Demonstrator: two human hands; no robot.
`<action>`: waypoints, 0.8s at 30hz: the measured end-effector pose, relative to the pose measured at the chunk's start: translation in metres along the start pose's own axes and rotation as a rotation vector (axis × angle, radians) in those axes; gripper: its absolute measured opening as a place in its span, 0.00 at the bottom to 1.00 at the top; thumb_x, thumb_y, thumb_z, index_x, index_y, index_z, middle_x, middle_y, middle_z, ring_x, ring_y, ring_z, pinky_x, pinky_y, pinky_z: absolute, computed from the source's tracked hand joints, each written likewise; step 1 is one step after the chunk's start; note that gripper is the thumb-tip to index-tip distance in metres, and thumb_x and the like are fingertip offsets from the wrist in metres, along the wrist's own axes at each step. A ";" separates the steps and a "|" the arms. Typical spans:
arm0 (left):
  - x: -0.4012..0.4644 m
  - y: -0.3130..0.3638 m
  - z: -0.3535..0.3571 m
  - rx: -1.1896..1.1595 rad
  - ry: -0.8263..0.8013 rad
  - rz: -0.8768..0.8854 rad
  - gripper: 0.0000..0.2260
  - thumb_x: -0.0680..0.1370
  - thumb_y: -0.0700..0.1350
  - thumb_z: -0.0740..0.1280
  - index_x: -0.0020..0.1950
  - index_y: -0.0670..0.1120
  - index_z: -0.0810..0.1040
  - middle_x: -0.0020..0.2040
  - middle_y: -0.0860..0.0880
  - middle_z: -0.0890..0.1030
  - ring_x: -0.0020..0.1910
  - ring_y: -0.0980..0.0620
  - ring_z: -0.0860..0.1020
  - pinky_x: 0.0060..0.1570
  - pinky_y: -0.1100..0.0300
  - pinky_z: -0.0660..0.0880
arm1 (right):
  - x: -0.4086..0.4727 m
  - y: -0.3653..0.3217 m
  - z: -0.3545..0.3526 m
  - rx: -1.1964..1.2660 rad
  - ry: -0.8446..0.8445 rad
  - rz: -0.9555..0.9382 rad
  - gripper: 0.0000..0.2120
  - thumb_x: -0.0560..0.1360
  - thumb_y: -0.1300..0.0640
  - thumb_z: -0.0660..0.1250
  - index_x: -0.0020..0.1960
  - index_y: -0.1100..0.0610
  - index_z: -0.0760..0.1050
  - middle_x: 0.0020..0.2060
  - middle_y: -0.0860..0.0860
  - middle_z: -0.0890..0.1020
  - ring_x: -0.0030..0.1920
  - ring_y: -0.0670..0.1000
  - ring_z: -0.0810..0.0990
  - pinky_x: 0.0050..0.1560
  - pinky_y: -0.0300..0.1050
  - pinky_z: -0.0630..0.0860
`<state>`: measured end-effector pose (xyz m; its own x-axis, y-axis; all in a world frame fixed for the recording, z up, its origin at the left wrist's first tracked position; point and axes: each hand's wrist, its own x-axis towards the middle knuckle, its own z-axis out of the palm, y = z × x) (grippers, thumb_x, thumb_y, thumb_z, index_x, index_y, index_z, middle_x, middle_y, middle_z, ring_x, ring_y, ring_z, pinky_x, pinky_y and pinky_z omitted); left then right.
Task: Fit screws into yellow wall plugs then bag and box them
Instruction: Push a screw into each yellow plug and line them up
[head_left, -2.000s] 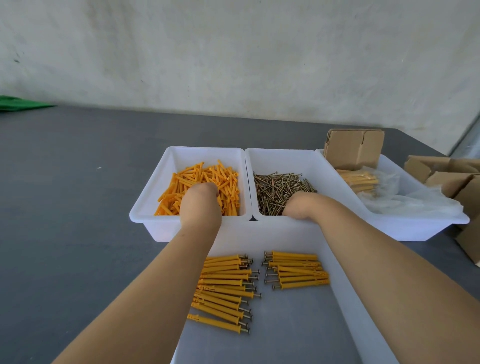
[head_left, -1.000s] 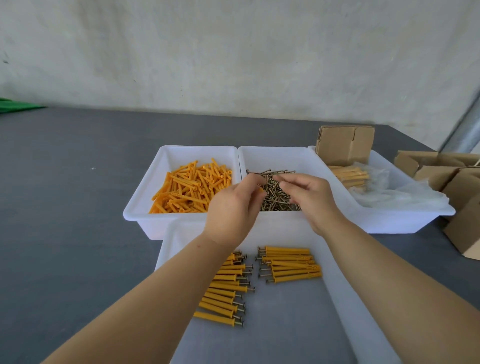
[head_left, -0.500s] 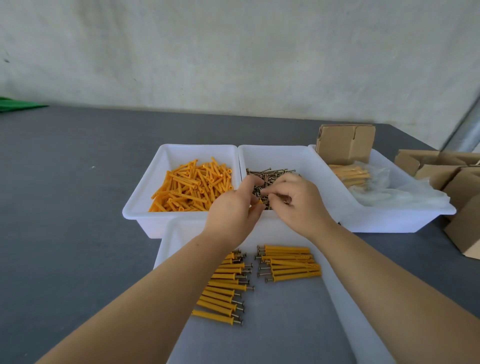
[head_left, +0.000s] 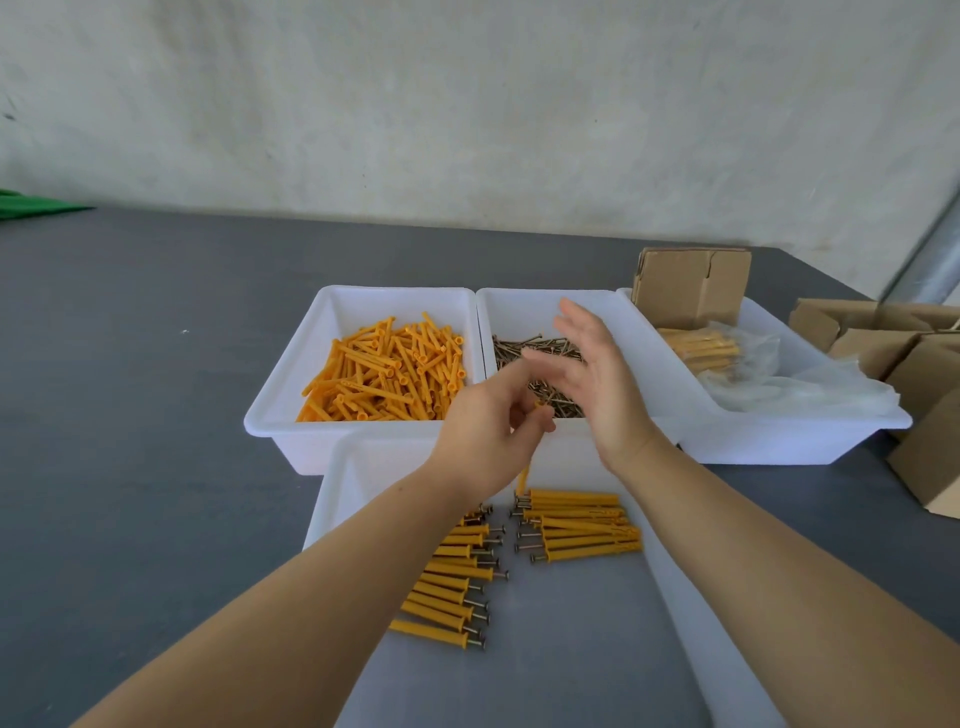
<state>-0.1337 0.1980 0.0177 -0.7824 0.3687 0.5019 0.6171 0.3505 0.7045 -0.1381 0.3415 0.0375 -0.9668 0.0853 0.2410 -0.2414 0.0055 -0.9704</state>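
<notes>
My left hand (head_left: 488, 421) grips a yellow wall plug (head_left: 523, 475) upright above the far edge of the near white tray (head_left: 332, 499); only the plug's two ends show past my fingers. My right hand (head_left: 597, 384) hovers just to its right with fingers straight, palm facing the plug, blurred by motion and holding nothing. Behind them are a white bin of loose yellow plugs (head_left: 384, 369) and a white bin of screws (head_left: 524, 345). Two rows of plugs with screws fitted lie in the near tray, one on the left (head_left: 457, 577) and one on the right (head_left: 576, 527).
A third white bin (head_left: 779, 441) at the right holds bagged plugs (head_left: 701, 348), loose clear bags (head_left: 810, 384) and a cardboard box (head_left: 685, 286). More cardboard boxes (head_left: 914, 358) stand at the table's right edge. Something green (head_left: 31, 208) lies far left. A wall runs behind the grey table.
Both hands came out of the bins and met over the screw bin. Since then my right hand has opened flat and drawn slightly away, while my left keeps the plug.
</notes>
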 end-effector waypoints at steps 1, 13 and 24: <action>-0.001 0.001 0.000 -0.020 -0.015 -0.024 0.09 0.77 0.37 0.69 0.56 0.46 0.78 0.39 0.48 0.82 0.36 0.51 0.79 0.41 0.48 0.79 | 0.002 -0.001 -0.003 -0.051 0.095 -0.030 0.26 0.77 0.42 0.53 0.74 0.46 0.65 0.71 0.45 0.70 0.61 0.48 0.80 0.63 0.49 0.73; -0.012 0.005 0.023 0.318 -0.269 0.146 0.03 0.73 0.39 0.70 0.40 0.44 0.77 0.41 0.49 0.78 0.40 0.50 0.77 0.41 0.51 0.76 | 0.009 0.013 -0.027 -0.290 0.311 -0.047 0.23 0.74 0.42 0.54 0.66 0.46 0.73 0.54 0.33 0.75 0.52 0.40 0.81 0.51 0.41 0.74; -0.015 -0.006 0.034 0.869 -0.294 0.453 0.12 0.61 0.39 0.79 0.29 0.44 0.75 0.37 0.47 0.75 0.27 0.50 0.72 0.20 0.62 0.65 | 0.016 0.027 -0.031 -1.088 0.092 -0.044 0.11 0.79 0.53 0.63 0.55 0.52 0.82 0.54 0.50 0.81 0.57 0.53 0.76 0.56 0.51 0.76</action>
<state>-0.1229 0.2199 -0.0109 -0.4810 0.7776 0.4050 0.7887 0.5855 -0.1875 -0.1574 0.3738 0.0145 -0.9383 0.1372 0.3174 -0.0282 0.8845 -0.4657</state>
